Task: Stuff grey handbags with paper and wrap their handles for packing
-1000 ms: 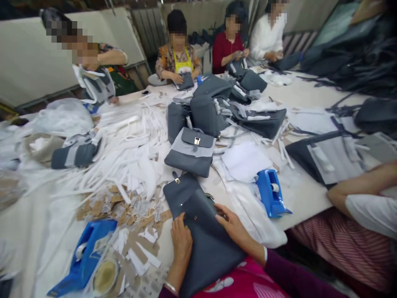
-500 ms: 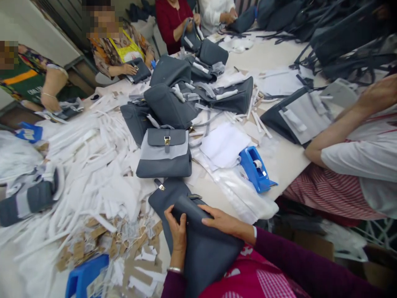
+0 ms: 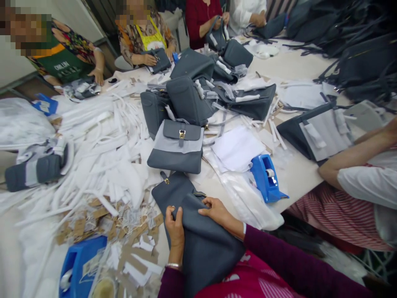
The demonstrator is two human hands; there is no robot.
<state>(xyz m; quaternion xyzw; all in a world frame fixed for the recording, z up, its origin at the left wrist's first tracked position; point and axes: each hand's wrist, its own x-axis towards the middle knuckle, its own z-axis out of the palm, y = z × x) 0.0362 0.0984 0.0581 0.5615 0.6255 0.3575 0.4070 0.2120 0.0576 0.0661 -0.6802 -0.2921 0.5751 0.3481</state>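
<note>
A dark grey-blue handbag [image 3: 207, 244] lies tilted at the table's near edge, against my lap. Its flap [image 3: 172, 190], with a gold clasp at the tip, is spread away from me. My left hand [image 3: 175, 229] grips the left side of the bag's opening, thumb and fingers closed on the material. On the right side of that rim, my right hand [image 3: 217, 213] pinches the edge beside a zipper end. The bag's inside is hidden from view. Just beyond the flap stands another grey handbag [image 3: 176, 159], its front partly wrapped in pale paper.
Several handbags [image 3: 189, 99] are piled mid-table. White paper strips [image 3: 102, 157] heap on the left, with brown tags [image 3: 102, 219] nearer. Blue tape dispensers stand at right [image 3: 266, 180] and lower left [image 3: 82, 265]. A co-worker's arm [image 3: 353, 159] rests at right; others sit across.
The view has shifted left, so the table's things appear farther right. Both hands still hold the bag's rim, and the material between them has been drawn up and reshaped slightly.
</note>
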